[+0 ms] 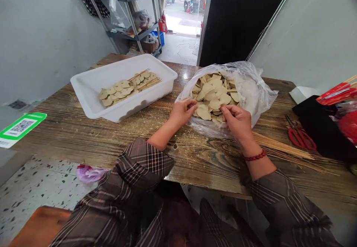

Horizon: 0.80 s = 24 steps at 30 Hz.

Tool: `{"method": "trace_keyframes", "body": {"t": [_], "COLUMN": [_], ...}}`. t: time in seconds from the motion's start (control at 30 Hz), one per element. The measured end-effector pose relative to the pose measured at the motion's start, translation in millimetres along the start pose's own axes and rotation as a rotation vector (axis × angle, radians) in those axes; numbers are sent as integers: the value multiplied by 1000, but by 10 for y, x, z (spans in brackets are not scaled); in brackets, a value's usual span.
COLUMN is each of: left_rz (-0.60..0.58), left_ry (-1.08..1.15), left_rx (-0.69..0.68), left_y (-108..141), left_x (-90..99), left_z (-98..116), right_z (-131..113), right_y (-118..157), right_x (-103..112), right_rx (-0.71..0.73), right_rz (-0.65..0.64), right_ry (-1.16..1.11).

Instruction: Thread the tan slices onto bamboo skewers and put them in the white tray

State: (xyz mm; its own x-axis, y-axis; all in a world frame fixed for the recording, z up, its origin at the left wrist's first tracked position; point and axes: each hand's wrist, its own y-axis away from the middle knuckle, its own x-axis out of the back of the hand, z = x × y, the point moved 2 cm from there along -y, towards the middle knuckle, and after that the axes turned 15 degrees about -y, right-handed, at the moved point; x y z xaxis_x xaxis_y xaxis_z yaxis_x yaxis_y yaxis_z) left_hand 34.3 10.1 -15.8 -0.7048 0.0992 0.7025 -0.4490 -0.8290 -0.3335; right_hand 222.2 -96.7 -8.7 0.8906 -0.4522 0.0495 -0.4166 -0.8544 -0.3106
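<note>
Centrally, pale discs (214,94): a loose, overlapping heap in the mouth of the clear plastic bag (256,83), on the right half of the bench (92,139).
Left hand (181,112): at the heap's left edge, fingers curled; grip with thumb and forefinger close together, though whether it pinches a disc cannot be told.
Right hand (240,122): at the heap's near right; thumb and forefinger drawn together by a disc's edge, a firm hold not confirmable.
Step at the heap: apparently picking out discs; the next move would call for parting one thin piece from its neighbours without bending it.
Loose sticks (281,146): near side, just right of the right hand.
White tray (132,113): left of the bag, bearing similar discs with sticks projecting rightward.
Scissors (299,137): far right, beside the black box (315,122).
</note>
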Motion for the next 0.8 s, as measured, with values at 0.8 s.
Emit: {"method": "trace_keyframes", "body": {"t": [0.8], "left_rz": [-91], "left_ry": [261], "left_rx": [19], "left_y": [11], "left_x": [-92], "left_z": [118], "right_z": [-3], "right_y": [26], "right_x": [-74], "right_rx": [-26], "right_rz": [-54], "right_ry": [-5]}}
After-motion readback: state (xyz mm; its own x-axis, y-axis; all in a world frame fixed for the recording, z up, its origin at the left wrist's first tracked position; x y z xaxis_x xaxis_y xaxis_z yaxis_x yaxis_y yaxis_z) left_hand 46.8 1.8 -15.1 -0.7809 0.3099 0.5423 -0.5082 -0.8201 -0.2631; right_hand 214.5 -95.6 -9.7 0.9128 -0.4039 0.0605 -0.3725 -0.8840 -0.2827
